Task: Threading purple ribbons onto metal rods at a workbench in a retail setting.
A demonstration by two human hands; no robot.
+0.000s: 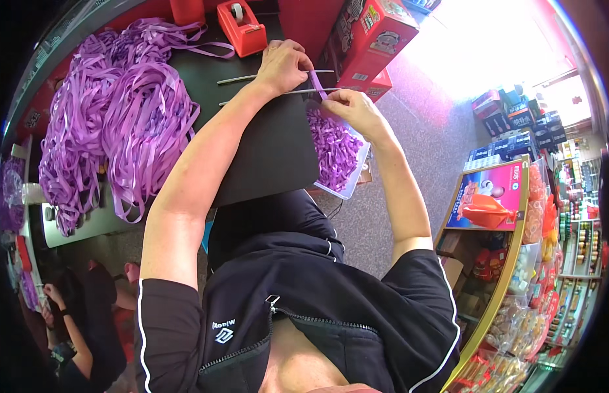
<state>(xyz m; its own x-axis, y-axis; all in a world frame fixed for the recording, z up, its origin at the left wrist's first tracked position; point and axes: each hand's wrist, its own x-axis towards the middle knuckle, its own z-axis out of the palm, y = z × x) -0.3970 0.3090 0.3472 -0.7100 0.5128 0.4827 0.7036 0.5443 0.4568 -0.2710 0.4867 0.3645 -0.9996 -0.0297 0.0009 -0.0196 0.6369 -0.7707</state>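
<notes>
A short stretch of purple ribbon runs between my two hands at the far right edge of the black tabletop. My left hand is closed, its fingertips pinching the upper end. Lower and to the right, my right hand pinches the other end. Two thin metal rods lie beside the ribbon: the far rod passes under my left hand, and the near rod reaches toward my right fingertips. Whether the ribbon loops around them is hard to make out. Below my right hand, a clear plastic bin holds many short purple ribbon pieces.
A big heap of purple ribbon covers the table's left side. Behind my left hand stands a red tape dispenser. Red boxes rise at the far right. Another person works at lower left. A goods display stands right.
</notes>
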